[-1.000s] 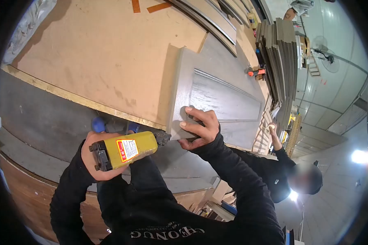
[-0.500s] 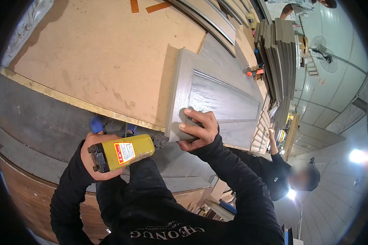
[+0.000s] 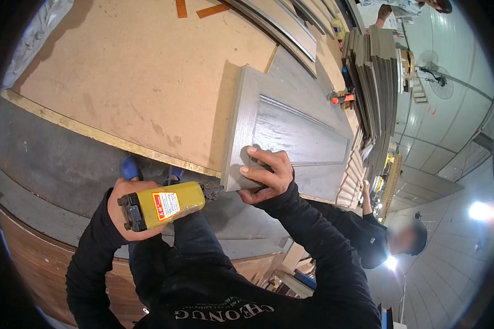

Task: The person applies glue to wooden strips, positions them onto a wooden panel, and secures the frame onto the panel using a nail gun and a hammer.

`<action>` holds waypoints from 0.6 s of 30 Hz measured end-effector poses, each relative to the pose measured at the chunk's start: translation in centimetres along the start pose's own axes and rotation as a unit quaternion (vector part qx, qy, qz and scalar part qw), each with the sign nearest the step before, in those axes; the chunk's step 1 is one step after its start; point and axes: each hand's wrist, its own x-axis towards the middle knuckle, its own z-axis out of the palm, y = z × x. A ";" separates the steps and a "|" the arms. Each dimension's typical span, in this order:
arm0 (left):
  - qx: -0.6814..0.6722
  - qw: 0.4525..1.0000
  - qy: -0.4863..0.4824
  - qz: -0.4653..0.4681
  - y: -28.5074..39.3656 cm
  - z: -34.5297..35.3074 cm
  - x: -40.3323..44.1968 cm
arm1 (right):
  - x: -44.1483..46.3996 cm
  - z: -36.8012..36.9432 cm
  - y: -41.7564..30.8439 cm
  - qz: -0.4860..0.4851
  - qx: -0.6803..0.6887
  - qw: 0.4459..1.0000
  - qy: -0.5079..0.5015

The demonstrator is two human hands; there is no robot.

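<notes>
My left hand is wrapped round a yellow power tool with a red and white label and a black end cap. The tool's dark nose points right, beside the near corner of a grey framed panel; whether they touch is hard to tell. My right hand grips that corner, with fingertips on the upper face and the thumb at the edge. Grey wood grain and a recessed centre show on the panel, which lies at the bench's edge.
The tan workbench carries long grey strips, orange pieces and an orange-and-black tool. Stacked grey boards stand beyond. A person in black is at right; another person is at the top right.
The yellow tool has shifted slightly left, its nose a little farther from the panel corner. At the right, the co-worker's raised hand has moved, and more of the person at the top shows.
</notes>
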 end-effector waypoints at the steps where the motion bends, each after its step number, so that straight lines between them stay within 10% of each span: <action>1: 0.020 0.998 0.024 0.049 0.1 0.1 0.2 | 0.0 0.0 0.0 0.000 0.000 1.000 0.000; 18: 0.032 0.993 0.050 0.105 -0.7 0.6 0.6 | -0.1 0.2 -0.1 0.010 0.007 1.000 0.010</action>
